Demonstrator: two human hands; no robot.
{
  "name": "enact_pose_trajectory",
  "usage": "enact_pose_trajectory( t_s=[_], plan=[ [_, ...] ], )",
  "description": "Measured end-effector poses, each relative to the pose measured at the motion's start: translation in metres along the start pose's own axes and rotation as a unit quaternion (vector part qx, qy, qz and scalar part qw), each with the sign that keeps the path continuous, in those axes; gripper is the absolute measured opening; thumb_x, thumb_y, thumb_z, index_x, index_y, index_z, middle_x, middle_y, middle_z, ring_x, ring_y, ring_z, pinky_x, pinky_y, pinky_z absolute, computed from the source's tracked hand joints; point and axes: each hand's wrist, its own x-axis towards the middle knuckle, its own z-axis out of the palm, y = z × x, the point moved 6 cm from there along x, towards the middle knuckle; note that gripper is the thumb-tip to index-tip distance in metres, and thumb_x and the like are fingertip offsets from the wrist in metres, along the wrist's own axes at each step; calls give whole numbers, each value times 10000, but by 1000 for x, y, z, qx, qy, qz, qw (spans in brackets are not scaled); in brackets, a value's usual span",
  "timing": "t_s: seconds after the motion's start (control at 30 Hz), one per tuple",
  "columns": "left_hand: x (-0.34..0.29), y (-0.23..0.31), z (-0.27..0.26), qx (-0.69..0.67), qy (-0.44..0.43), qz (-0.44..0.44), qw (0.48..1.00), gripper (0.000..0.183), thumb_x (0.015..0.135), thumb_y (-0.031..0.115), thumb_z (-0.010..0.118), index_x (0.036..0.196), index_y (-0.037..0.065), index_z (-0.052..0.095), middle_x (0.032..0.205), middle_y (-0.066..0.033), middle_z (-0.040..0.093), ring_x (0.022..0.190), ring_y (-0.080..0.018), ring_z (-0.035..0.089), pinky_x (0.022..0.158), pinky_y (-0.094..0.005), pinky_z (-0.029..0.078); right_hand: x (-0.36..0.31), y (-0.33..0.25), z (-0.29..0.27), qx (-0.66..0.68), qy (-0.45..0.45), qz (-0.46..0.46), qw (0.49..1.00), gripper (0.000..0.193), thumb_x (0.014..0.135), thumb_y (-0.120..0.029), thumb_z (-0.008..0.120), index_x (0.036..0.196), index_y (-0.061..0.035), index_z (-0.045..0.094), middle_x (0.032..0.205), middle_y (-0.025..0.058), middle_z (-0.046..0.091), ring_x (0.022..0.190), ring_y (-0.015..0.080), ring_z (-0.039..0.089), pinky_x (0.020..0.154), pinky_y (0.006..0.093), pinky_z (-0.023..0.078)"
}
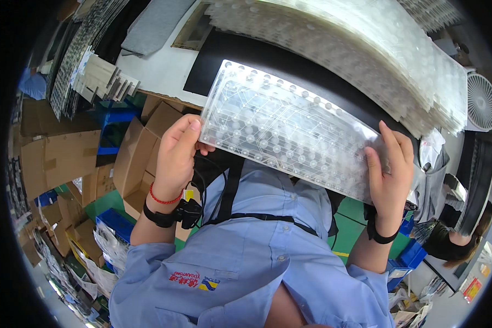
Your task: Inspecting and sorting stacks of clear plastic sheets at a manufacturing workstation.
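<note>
A clear, thin keyboard membrane with fine printed traces and rows of round spots is held up in front of me, tilted down toward the right. My left hand pinches its left edge between thumb and fingers. At the other end, my right hand grips the right edge, thumb on the face. Behind the membrane, a black mat covers part of the white table. Tall stacks of similar translucent sheets stand on the table's far side.
A grey cloth and flat metal strips lie at the left. Below them are open cardboard boxes and a blue bin. A white round fan stands far right; another person is below it.
</note>
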Motion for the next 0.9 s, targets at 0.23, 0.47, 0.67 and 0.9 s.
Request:
enact_pose_trajectory(
  t_s=[0.23, 0.47, 0.67, 0.9],
  plan=[
    [-3, -4, 1, 22, -13, -8, 1000, 255, 1029, 223, 440, 961, 30, 592, 821, -32, 655, 719, -78, 577, 667, -217, 441, -1, -8, -26, 74, 69, -3, 995, 190, 841, 16, 661, 1025, -5, 702, 850, 84, 539, 746, 184, 522, 653, 256, 416],
    [-3, -8, 0, 49, -17, -7, 999, 248, 1032, 210, 435, 986, 20, 588, 835, -50, 648, 709, -81, 560, 663, -221, 430, 15, -5, -16, 58, 18, 22, 998, 239, 838, 43, 632, 1050, -40, 705, 860, 81, 550, 761, 184, 528, 660, 256, 422],
    [-3, -9, 1, 69, -65, -7, 996, 242, 1033, 210, 432, 996, 26, 584, 839, -53, 649, 725, -79, 571, 667, -216, 431, 23, 7, 0, 45, -4, 27, 999, 239, 843, 24, 634, 1069, -25, 697, 912, 108, 588, 813, 226, 565, 736, 298, 455],
    [-8, 2, 18, 55, -95, 44, 993, 299, 1012, 258, 484, 1143, -4, 542, 914, -57, 651, 752, -74, 578, 687, -206, 439, 9, 4, -6, -22, -29, 3, 999, 686, 733, -315, 797, 1302, -16, 559, 1250, 185, 547, 1168, 360, 498, 1020, 438, 366]
  ],
)
